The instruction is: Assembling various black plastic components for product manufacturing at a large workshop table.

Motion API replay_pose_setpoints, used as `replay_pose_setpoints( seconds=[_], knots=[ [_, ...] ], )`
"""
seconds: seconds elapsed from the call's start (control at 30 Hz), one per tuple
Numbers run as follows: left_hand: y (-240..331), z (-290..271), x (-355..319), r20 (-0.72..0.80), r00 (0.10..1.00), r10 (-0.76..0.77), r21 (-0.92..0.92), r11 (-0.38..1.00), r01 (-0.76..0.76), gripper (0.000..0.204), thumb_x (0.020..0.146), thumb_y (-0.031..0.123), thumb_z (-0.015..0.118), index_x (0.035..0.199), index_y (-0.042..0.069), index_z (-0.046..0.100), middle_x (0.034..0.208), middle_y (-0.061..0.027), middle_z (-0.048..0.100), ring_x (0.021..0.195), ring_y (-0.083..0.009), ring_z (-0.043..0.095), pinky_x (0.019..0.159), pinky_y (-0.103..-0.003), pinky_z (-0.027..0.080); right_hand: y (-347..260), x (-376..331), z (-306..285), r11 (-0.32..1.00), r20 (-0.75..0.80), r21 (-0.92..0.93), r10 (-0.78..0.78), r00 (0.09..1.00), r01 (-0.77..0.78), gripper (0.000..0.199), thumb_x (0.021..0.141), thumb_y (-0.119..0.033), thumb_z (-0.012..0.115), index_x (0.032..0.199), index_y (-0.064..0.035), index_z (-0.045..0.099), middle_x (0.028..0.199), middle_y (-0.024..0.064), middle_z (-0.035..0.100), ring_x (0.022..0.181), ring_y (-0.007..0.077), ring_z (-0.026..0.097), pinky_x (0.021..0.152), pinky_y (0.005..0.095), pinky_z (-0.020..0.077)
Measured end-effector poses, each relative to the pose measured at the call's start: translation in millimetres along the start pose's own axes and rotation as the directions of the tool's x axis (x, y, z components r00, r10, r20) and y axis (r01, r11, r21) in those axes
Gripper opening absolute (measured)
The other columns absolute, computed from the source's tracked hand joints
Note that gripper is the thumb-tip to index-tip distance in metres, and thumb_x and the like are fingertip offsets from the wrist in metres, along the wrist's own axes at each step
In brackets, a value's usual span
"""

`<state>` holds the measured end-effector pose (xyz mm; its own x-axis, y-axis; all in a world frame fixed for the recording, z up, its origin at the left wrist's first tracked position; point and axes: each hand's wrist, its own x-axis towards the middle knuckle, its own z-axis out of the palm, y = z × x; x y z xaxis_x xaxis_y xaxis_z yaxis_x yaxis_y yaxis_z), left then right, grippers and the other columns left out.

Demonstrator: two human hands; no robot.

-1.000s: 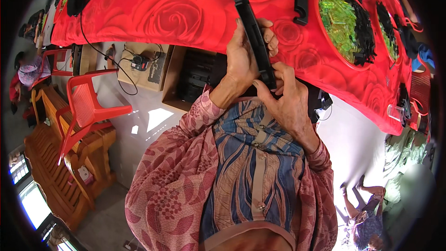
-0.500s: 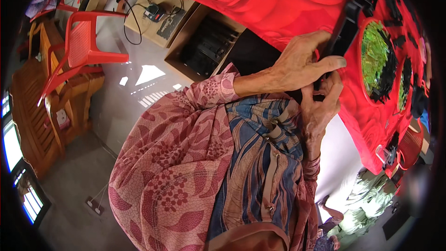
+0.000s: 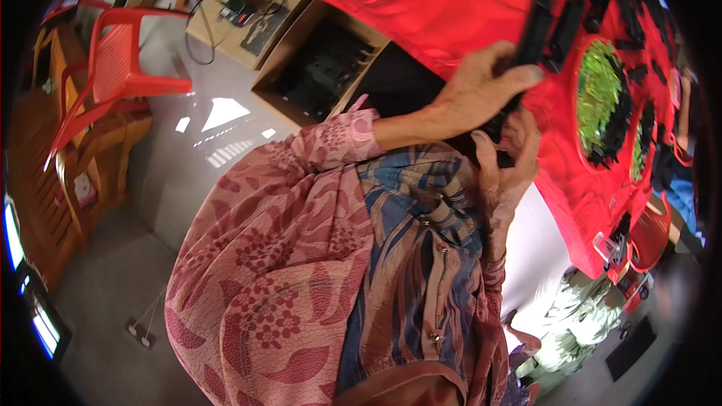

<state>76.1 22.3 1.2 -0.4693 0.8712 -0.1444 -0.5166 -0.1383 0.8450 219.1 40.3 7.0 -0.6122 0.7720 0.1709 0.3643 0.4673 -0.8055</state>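
The left hand (image 3: pixel 470 94) wraps its fingers around a long black plastic bar (image 3: pixel 526 45), holding it slanted over the edge of the red rose-patterned tablecloth (image 3: pixel 421 7). The right hand (image 3: pixel 508 162) cups the bar's lower end from beneath, bracing it. More black pieces surround a tray of green parts (image 3: pixel 598 98) just beyond.

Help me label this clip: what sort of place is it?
Likely a small assembly workshop: a table under a red rose-print cloth strewn with black plastic parts, a cardboard box of more parts on the floor, a red plastic chair.
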Motion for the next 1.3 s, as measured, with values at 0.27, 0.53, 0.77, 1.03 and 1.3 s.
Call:
replay_pose_setpoints(
  seconds=[0.27, 0.53, 0.77, 1.03, 1.3],
  knots=[
    [-1.0, -17.4, -4.3, -0.005, 0.996, 0.089, 0.027, 0.996, -0.088, 0.03, 0.09, 0.021, 0.069, 0.11, 0.0, 0.061, 0.091, -0.0027, 0.065, 0.087, -0.0094, 0.06, 0.08, -0.024, 0.047, -6.7, 14.8, -1.9, 0.994, -0.034, 0.095, 0.05, 0.998, -0.047, 0.05, 0.085, -0.012, 0.072, 0.127, 0.0029, 0.051, 0.105, 0.017, 0.063, 0.081, 0.0186, 0.063, 0.066, 0.0297, 0.0523],
    [7.1, -85.3, -44.1, -0.398, 0.836, 0.378, 0.112, 0.924, -0.365, 0.019, 0.09, 0.013, 0.064, 0.105, 0.003, 0.057, 0.087, -0.0042, 0.063, 0.077, -0.0116, 0.06, 0.071, -0.026, 0.049, 40.3, 31.7, -18.1, 0.994, -0.241, -0.108, -0.032, 0.97, 0.006, 0.029, 0.091, -0.014, 0.065, 0.117, -0.0014, 0.06, 0.097, 0.011, 0.066, 0.077, 0.0173, 0.064, 0.065, 0.0294, 0.0524],
    [-59.7, -242.4, -53.6, -0.796, 0.567, -0.212, -0.212, 0.975, 0.068, 0.031, 0.084, 0.04, 0.074, 0.08, 0.014, 0.056, 0.068, 0.0042, 0.049, 0.06, -0.0102, 0.05, 0.051, -0.028, 0.041, 60.0, 52.1, -3.3, 0.985, -0.273, -0.172, -0.046, 0.961, -0.002, 0.014, 0.09, -0.01, 0.066, 0.102, -0.0016, 0.068, 0.085, 0.004, 0.065, 0.06, 0.0092, 0.052, 0.051, 0.0237, 0.0395],
    [-229.8, -351.5, 34.3, -0.801, 0.482, -0.355, -0.209, 0.921, 0.33, 0.043, 0.074, 0.042, 0.082, 0.073, 0.008, 0.057, 0.065, -0.0053, 0.057, 0.053, -0.0184, 0.053, 0.049, -0.035, 0.041, 50.1, 51.1, 0.3, 0.982, -0.282, -0.187, -0.092, 0.955, 0.039, 0.011, 0.088, -0.008, 0.068, 0.097, -0.0025, 0.07, 0.082, 0.0035, 0.063, 0.057, 0.0074, 0.045, 0.047, 0.023, 0.0323],
    [-308.5, -365.0, 128.4, -0.824, 0.429, -0.371, -0.19, 0.893, 0.408, 0.059, 0.071, 0.036, 0.08, 0.109, -0.007, 0.063, 0.11, -0.0217, 0.066, 0.098, -0.0302, 0.065, 0.081, -0.037, 0.051, 58.6, 52.8, -0.1, 0.939, -0.309, -0.343, -0.152, 0.939, 0.039, 0.008, 0.086, -0.005, 0.068, 0.094, -0.0026, 0.07, 0.082, 0.0034, 0.062, 0.056, 0.0077, 0.044, 0.047, 0.0241, 0.0309]
  ],
)
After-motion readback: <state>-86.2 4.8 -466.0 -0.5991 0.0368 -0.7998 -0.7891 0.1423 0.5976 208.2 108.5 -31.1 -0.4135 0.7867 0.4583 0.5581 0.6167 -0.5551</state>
